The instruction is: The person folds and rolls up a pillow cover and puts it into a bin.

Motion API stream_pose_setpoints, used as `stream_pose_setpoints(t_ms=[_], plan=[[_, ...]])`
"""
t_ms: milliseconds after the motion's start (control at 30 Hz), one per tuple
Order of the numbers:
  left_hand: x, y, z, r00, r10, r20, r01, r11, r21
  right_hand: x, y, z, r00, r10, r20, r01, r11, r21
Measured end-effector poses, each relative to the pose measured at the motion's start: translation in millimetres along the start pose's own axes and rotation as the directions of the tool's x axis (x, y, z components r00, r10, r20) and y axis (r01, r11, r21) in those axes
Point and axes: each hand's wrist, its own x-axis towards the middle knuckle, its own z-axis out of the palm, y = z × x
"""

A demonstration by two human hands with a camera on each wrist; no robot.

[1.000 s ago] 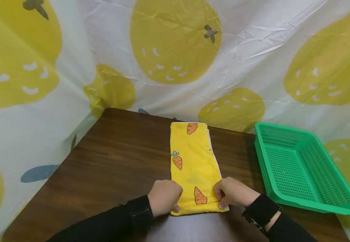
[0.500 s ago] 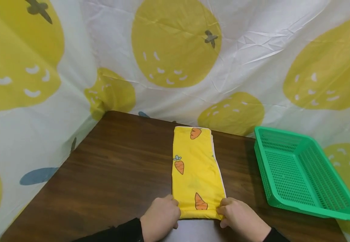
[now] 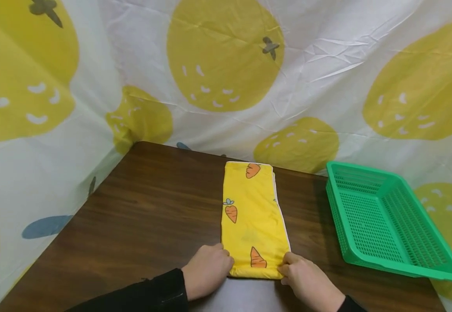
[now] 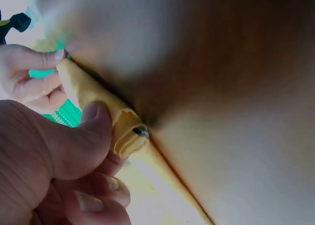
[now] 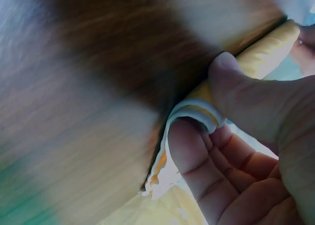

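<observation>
A yellow cloth [image 3: 255, 216] printed with orange carrots lies as a long folded strip on the brown table, its near end turned over into a small roll. My left hand [image 3: 209, 269] pinches the left end of that roll; in the left wrist view the thumb presses on the rolled layers [image 4: 129, 131]. At the opposite corner my right hand [image 3: 308, 279] pinches the roll, and the right wrist view shows its thumb on top and the index finger tucked under the curled white edge [image 5: 197, 109]. The far end of the strip lies flat.
A green plastic basket [image 3: 347, 242] with perforated sides stands to the right of the cloth. White fabric [image 3: 140, 47] printed with yellow fruit hangs behind and to the left of the wooden table [image 3: 132, 225].
Both hands have shifted to a fresh hold on the near end, slightly lower in the head view. The near edge has been rolled a little further, covering the bottom of the lowest carrot.
</observation>
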Motion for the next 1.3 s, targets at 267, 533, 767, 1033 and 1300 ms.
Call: stream_pose_setpoints(t_ms=[267, 533, 767, 1033, 1300], plan=[[33.9, -32.8, -9.3, 0.955, -0.03, 0.295, 0.076, 0.986, -0.146, 5.8, -11, 3, 0.998, 0.069, -0.011, -0.069, 0.997, 0.026], [39.4, -30.4, -20.3, 0.945, -0.146, 0.291, 0.149, 0.989, 0.015, 11.9, -16, 0, 0.994, 0.099, 0.049, -0.101, 0.994, 0.029], [27.4, -25.6, -12.1, 0.988, -0.107, 0.108, 0.098, 0.991, 0.088, 32.2, 2, -15, 0.935, 0.165, 0.313, -0.251, 0.932, 0.261], [10.4, -9.7, -11.5, 1.0, -0.002, -0.007, 0.003, 0.989, 0.145, 55.5, 22, -22, 0.865, 0.253, 0.433, -0.404, 0.863, 0.303], [-1.7, -2.2, -11.3, 0.997, 0.07, 0.039, -0.075, 0.985, 0.154, 63.3, 28, -23, 0.78, 0.348, 0.52, -0.517, 0.826, 0.224]])
